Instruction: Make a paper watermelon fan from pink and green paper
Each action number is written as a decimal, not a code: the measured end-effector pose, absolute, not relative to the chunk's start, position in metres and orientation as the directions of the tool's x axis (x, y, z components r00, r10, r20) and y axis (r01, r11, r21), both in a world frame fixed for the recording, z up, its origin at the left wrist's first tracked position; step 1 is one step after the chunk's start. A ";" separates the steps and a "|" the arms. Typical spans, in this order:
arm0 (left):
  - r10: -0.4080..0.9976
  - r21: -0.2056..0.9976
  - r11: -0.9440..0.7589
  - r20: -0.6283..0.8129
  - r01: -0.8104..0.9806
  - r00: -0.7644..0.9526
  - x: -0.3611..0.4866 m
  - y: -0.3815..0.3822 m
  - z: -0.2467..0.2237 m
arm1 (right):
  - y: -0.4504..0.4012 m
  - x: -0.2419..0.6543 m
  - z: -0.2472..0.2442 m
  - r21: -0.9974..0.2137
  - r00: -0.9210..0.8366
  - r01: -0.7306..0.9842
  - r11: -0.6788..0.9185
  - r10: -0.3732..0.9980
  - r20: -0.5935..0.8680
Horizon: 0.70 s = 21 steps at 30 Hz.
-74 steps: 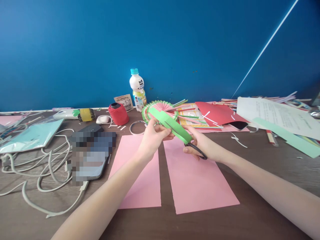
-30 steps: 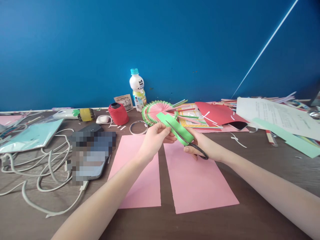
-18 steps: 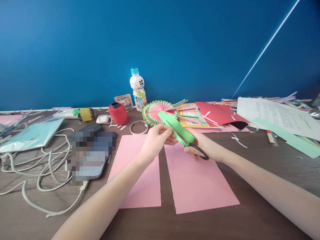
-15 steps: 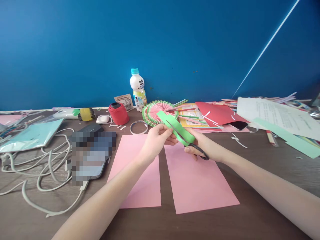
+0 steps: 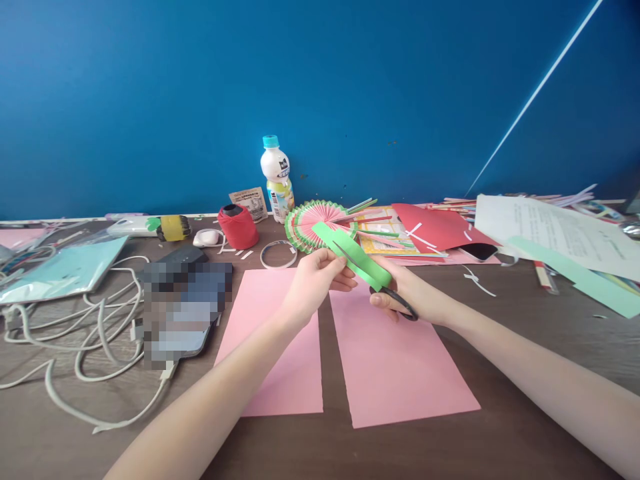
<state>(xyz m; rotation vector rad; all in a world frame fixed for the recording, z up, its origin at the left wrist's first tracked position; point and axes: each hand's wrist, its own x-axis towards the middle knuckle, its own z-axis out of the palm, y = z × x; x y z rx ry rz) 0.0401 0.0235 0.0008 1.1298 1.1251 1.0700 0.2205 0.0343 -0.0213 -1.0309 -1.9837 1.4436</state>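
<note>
My left hand pinches a bright green paper strip between thumb and fingers. A long slit runs along the strip's length. In my right hand is a pair of scissors; one black handle loop shows below the fingers, and the blades are mostly hidden by the green paper. Both hands are held over two pink paper sheets, which lie side by side on the table with a narrow gap between them. Just beyond the strip lies a round pleated pink and green paper fan.
Behind the hands stand a drink bottle and a red-wrapped roll, with a clear tape ring nearer. White cables and a phone lie left. Red paper and a printed sheet lie at right.
Hardly anything differs. The green strip and the scissors have shifted very slightly, while both hands keep their hold.
</note>
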 end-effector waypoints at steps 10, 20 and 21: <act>0.986 0.988 0.130 -0.120 -0.078 0.118 0.040 0.023 0.002 | 0.034 0.220 -0.020 -0.953 -0.604 0.275 0.126 0.794 -0.069; 0.985 0.986 0.134 -0.122 -0.102 0.119 0.039 0.023 0.001 | 0.033 0.219 -0.023 -0.960 -0.599 0.247 0.136 0.800 -0.041; 0.985 0.986 0.133 -0.120 -0.103 0.120 0.039 0.023 0.001 | 0.033 0.219 -0.023 -0.959 -0.600 0.247 0.138 0.799 -0.040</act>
